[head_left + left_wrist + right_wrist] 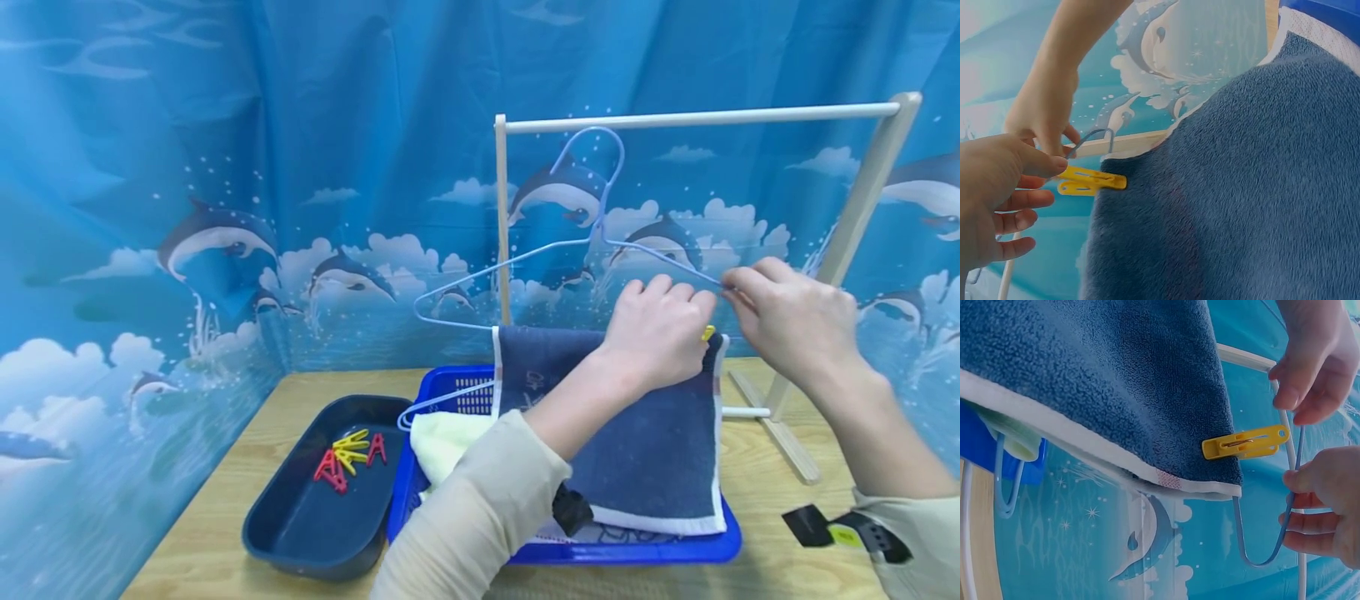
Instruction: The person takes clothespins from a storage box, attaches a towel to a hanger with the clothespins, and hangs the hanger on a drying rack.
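A dark blue towel (645, 450) with white edging hangs folded over the lower bar of a light blue wire hanger (480, 273). Near the towel's right corner a yellow clothespin (1244, 444) clamps the fabric. My left hand (660, 329) is right beside that clothespin, its thumb close to the handle ends and its fingers loosely bent, apart from the thumb. With thumb and fingers my right hand (795, 321) pinches the hanger's right arm near its bend. The hanger's hook stands up, just in front of the rack's top bar.
A blue basket (637, 552) below the towel holds a pale yellow cloth (450, 442) and another hanger (442, 400). To its left, a dark tub (292, 517) contains several red and yellow clothespins (348, 454). Behind the towel stands a wooden rack (862, 200) with a white bar.
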Available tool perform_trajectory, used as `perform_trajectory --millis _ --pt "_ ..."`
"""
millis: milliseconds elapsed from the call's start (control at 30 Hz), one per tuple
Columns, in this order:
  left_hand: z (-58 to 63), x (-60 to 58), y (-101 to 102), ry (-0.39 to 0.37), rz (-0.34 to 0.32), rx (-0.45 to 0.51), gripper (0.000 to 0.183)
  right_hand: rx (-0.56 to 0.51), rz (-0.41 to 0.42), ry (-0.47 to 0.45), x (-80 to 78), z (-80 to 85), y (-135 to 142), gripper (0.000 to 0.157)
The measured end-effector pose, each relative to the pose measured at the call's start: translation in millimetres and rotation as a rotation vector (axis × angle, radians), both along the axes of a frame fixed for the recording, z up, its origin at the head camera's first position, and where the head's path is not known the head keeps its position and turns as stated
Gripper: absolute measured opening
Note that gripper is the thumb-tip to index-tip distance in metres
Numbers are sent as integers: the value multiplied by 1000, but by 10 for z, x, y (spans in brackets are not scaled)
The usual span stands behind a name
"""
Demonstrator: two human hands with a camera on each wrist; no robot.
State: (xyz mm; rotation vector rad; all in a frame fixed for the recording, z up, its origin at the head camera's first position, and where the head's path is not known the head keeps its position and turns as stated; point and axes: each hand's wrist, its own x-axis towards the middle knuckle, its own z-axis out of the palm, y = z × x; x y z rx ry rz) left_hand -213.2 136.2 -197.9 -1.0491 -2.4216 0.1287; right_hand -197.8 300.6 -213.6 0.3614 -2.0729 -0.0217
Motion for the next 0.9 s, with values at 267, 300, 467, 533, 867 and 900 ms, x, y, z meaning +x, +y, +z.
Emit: perform_trajectory --millis 267,300,467,533,867,900 --pt "74 110 -325 22 -12 -27 34 3 -3 -3 31 -2 13 14" --pt "77 124 -386 28 -18 -29 34 4 -4 -5 37 -3 16 14" --pt "83 177 -718 42 -24 -33 35 -3 -2 -20 50 -7 32 13" --pt "78 183 -844 54 -26 -29 35 -7 1 -24 52 -12 39 13" --pt "8 100 -1471 -44 -15 25 9 -9 13 -31 64 -41 55 13" --pt "3 86 -1542 -88 -1 29 9 -9 16 -27 66 -42 56 13"
